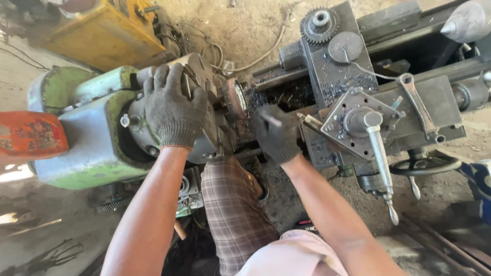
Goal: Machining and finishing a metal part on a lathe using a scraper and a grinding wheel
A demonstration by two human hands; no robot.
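Observation:
I look down on a metal lathe. My left hand (173,110), in a dark grey knit glove, lies spread over the round chuck (204,71) next to the green headstock (92,133). My right hand (276,134), gloved the same, is closed around a small metal tool (271,119) just right of a reddish round workpiece (236,98) held in the chuck. The grey tool post (358,120) with its long handle (381,158) stands right of my right hand.
A gear (319,23) sits on the carriage at the top. A handwheel (424,164) hangs at the right. A yellow box (107,30) lies upper left, an orange object (30,134) at the left edge. Metal chips cover the bed; dirt floor lies around.

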